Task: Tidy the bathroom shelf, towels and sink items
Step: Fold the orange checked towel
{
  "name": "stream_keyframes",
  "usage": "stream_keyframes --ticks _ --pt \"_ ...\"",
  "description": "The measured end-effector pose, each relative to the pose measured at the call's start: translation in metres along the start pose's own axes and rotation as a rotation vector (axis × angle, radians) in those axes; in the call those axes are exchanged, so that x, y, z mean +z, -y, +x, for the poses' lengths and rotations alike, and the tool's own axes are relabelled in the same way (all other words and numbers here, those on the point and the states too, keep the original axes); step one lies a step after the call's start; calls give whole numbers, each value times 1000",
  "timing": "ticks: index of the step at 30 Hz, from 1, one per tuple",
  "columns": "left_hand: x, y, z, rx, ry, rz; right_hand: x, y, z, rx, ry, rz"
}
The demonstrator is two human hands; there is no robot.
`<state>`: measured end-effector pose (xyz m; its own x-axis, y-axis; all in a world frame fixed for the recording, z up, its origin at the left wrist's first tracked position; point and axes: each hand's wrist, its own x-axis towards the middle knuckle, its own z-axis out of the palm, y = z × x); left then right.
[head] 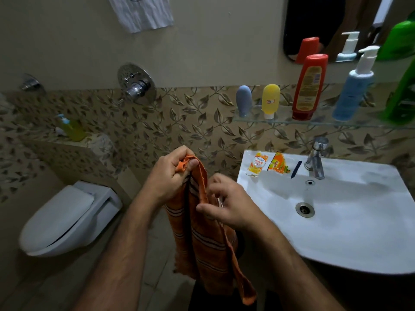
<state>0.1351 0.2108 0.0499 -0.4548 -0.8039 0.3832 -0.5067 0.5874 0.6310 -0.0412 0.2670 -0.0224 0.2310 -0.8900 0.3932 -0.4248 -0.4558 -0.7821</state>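
Note:
An orange striped towel (205, 241) hangs down in front of me, between the toilet and the sink. My left hand (171, 173) pinches its top corner and holds it up. Lower down, my right hand (224, 205) grips one edge of the towel with fingers curled. On the glass shelf (285, 121) stand a grey tube (243, 100), a yellow tube (270, 100), a red bottle (308, 86), a blue pump bottle (354, 90) and a green bottle (402, 93). Two orange sachets (268, 164) and a dark strip (296, 169) lie on the white sink's (359, 232) rim.
A white toilet (65, 218) with its lid down sits at the left. A chrome tap (316, 157) rises behind the basin, a shower valve (137, 85) is on the wall. A yellow pump bottle (71, 129) stands on a ledge. A white cloth (141, 12) hangs high up.

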Motion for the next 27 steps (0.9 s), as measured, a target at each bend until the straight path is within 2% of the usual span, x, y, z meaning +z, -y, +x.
stream_keyframes --ticks 2,4,6,9,11,14,16,20,22,25,27 --pt "2 -1 0 1 -22 -7 -2 -5 -3 36 221 -84" --pt "1 -1 1 3 -60 7 1 -12 -11 71 363 -151" --pt "0 -1 1 -1 -71 1 -2 -20 -23 194 351 7" --pt "-2 1 -2 -28 -53 -30 -12 -26 -35 350 176 414" --pt "-3 0 -2 -28 -41 -47 -19 -22 -37 357 115 530" --pt "-1 -4 -2 -17 -21 -61 -21 -17 -39 371 170 585" --pt "0 -5 -2 -17 -17 -55 -15 -15 -40 399 161 549" --pt "3 -7 -2 -2 -21 -13 7 -13 -43 572 -108 468" --pt "4 -8 -3 0 -12 3 11 -14 -41 599 -146 298" --pt "5 -9 -2 12 3 6 10 -16 -36 523 -179 -64" --pt "4 -8 -3 14 10 11 8 -17 -34 497 -210 -182"
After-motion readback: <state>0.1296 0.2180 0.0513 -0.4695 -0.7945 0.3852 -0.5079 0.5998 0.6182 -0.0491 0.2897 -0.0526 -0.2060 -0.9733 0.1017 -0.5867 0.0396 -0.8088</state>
